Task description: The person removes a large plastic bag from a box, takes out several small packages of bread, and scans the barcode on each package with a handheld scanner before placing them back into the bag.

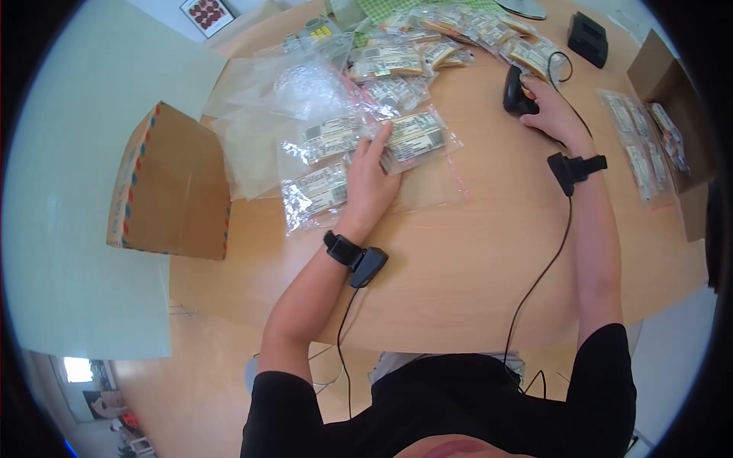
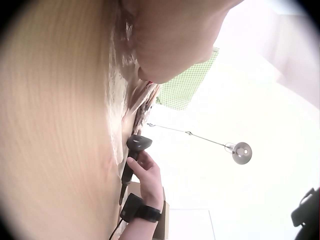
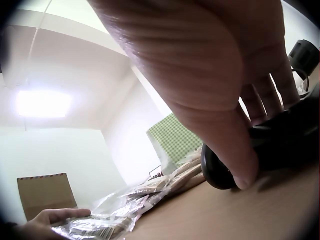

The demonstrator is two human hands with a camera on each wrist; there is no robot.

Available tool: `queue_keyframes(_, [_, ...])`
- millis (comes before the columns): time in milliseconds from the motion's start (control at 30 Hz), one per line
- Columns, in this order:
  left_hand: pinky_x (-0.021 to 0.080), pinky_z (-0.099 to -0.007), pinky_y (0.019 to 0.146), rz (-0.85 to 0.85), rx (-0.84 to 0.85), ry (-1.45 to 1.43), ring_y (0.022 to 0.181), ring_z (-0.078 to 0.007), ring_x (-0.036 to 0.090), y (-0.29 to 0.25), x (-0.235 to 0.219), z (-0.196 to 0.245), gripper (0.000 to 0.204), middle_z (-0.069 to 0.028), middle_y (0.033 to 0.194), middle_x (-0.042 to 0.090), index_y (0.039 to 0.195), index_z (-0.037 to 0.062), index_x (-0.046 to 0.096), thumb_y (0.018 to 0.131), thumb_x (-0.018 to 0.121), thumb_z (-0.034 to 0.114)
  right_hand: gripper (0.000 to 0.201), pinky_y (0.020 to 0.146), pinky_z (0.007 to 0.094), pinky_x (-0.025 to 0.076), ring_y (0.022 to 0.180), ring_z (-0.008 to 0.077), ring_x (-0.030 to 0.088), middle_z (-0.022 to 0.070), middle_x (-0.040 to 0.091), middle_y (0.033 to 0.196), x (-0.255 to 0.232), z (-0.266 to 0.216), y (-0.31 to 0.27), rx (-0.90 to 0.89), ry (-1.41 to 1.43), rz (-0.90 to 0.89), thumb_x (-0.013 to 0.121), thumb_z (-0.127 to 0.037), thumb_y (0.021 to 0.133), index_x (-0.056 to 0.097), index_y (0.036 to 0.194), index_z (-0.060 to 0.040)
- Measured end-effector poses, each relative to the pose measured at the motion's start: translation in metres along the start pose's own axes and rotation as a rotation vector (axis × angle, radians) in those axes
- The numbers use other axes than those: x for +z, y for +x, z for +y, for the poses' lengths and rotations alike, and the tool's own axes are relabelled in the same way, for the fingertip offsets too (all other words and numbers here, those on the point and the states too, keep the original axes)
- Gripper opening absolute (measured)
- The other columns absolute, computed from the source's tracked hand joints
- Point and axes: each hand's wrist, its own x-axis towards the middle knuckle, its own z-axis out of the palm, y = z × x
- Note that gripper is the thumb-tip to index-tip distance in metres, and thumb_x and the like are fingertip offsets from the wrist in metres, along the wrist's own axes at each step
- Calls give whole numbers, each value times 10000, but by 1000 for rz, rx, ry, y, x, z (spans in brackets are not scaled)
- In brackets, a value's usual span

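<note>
My left hand [image 1: 372, 183] lies palm down with its fingers extended, over a clear bag that holds several flat labelled packets. One labelled packet [image 1: 416, 139] is at its fingertips; two others sit on its left side. In the right wrist view the left hand [image 3: 47, 221] rests on the shiny plastic. My right hand [image 1: 556, 116] grips a black handheld scanner [image 1: 515, 90] on the table. Thumb and fingers lie on opposite sides of the scanner [image 2: 139, 143] in the left wrist view.
A pile of labelled packets [image 1: 458, 29] spreads across the back beside a green checked cloth [image 1: 385, 8]. Empty-looking clear bags [image 1: 256, 99] lie left, near a brown box [image 1: 179, 183]. At right are bagged packets [image 1: 628, 130], an open carton [image 1: 691, 168] and a black device [image 1: 587, 40].
</note>
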Motion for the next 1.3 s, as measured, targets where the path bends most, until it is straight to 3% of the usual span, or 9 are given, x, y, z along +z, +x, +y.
queue_keyframes(100, [533,-467,838,0,8,12,984,-398,638,-2,-3,-1,689,-187,1100,618,1507,103,584,844,762,44,648,1070,388,508,1246,288,645,163,684,1321,-2,0,11,24,83,-101,807,-105,811,607,1414,24])
queue_keyframes(167, [531,-464,843,-4,20,6,999,-395,632,-2,-1,-2,713,-178,1089,612,1506,101,579,825,780,38,559,1001,378,527,1116,248,670,116,720,1221,2,-12,11,-32,166,-58,777,-123,818,667,1350,9])
queue_keyframes(200, [523,-415,829,-7,17,29,932,-336,636,-2,0,-5,743,-148,1088,630,1522,115,575,827,835,78,543,983,383,531,1092,244,676,110,728,1210,0,-16,9,-53,217,-65,778,-136,818,682,1333,6])
queue_keyframes(267, [522,-415,828,-14,2,23,926,-336,631,-2,-1,-5,755,-146,1088,629,1521,115,577,818,855,95,541,932,365,538,1037,198,667,73,743,1191,-17,-52,2,-63,311,-169,771,-180,830,699,1340,-15])
queue_keyframes(533, [524,-449,844,-30,8,26,973,-373,628,-1,-1,-3,719,-164,1080,609,1513,109,576,835,816,104,619,934,338,520,1066,177,647,54,712,1264,-9,-106,-11,-216,466,-478,773,-219,834,662,1418,-49])
queue_keyframes(667, [523,-433,852,-48,37,57,976,-366,632,-1,-4,1,762,-161,1088,627,1526,123,572,827,873,172,621,964,347,513,1092,181,632,67,704,1282,-8,-102,-9,-197,444,-359,775,-216,838,654,1421,-41])
queue_keyframes(833, [522,-442,864,-72,203,43,1000,-360,635,-2,-1,0,752,-157,1094,632,1518,141,587,828,879,204,686,1001,363,506,1103,213,626,96,680,1294,20,-33,10,-122,373,-53,797,-176,827,610,1469,-26])
queue_keyframes(1100, [509,-421,864,-295,295,-29,968,-324,613,-3,-7,8,794,-124,1041,612,1499,164,609,777,926,255,758,1043,369,498,1197,268,614,152,647,1313,25,21,18,81,234,36,801,-166,823,555,1525,-18])
queue_keyframes(1300, [517,-424,853,-305,323,-2,954,-323,621,-3,-11,11,751,-122,1060,629,1479,161,629,782,907,200,808,1067,379,493,1223,287,611,181,631,1391,26,23,14,90,206,53,832,-192,812,531,1538,-2])
